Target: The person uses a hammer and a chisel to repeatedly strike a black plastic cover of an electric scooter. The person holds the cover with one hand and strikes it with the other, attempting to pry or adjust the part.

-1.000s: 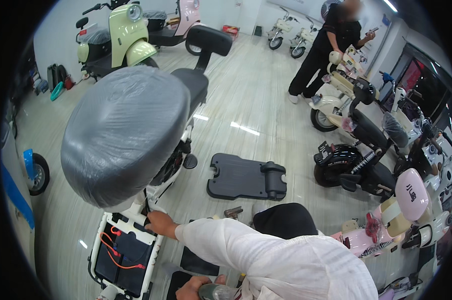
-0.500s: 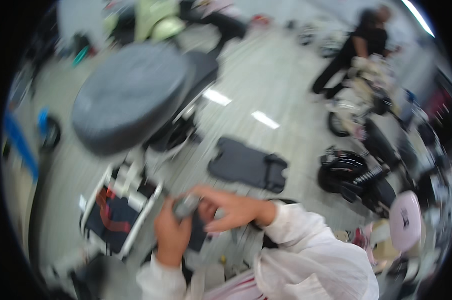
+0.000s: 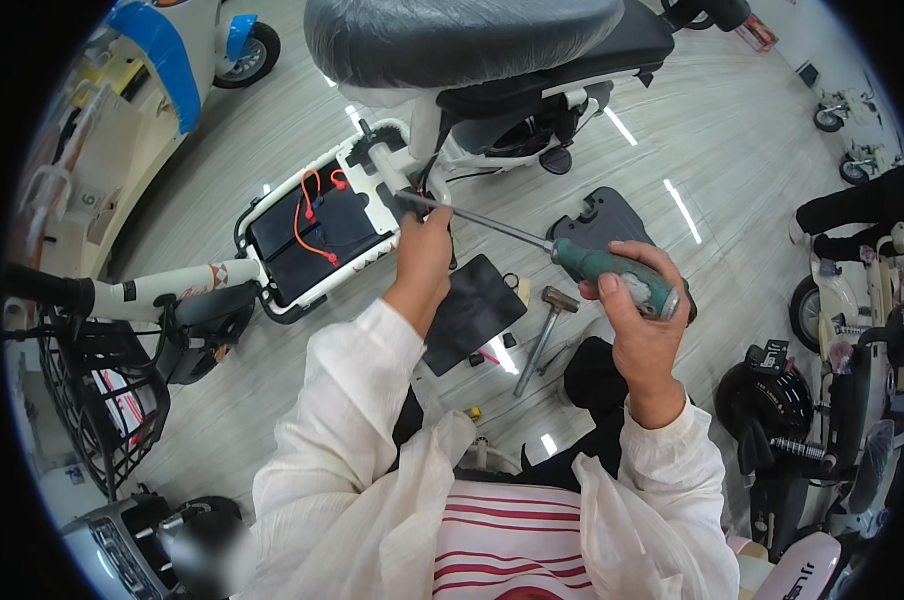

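My right hand (image 3: 644, 345) is closed round the green handle of a long screwdriver (image 3: 612, 275). Its thin metal shaft runs left to the white frame tube beneath the seat of an electric scooter (image 3: 424, 135). Close to the screwdriver's tip, my left hand (image 3: 424, 258) has its fingers bent against the dark parts there; what they grip is hidden. Left of that hand, the scooter's open floor compartment (image 3: 409, 236) shows black batteries (image 3: 284, 255) with orange-red cables (image 3: 315, 250). The large grey seat (image 3: 462, 40) is covered in clear plastic.
On the floor lie a black flat sheet (image 3: 477, 315), a hammer (image 3: 544, 335) and a dark plastic panel (image 3: 607, 222). The scooter's front basket (image 3: 102, 410) is at left. More scooters stand around, including a dark one (image 3: 772, 410) at right, near a person's dark-clad legs (image 3: 857, 215).
The view has swung round and sharpened. My hands, close together round a blurred greyish thing before, are now apart: the right holds the screwdriver, the left is at the scooter's frame.
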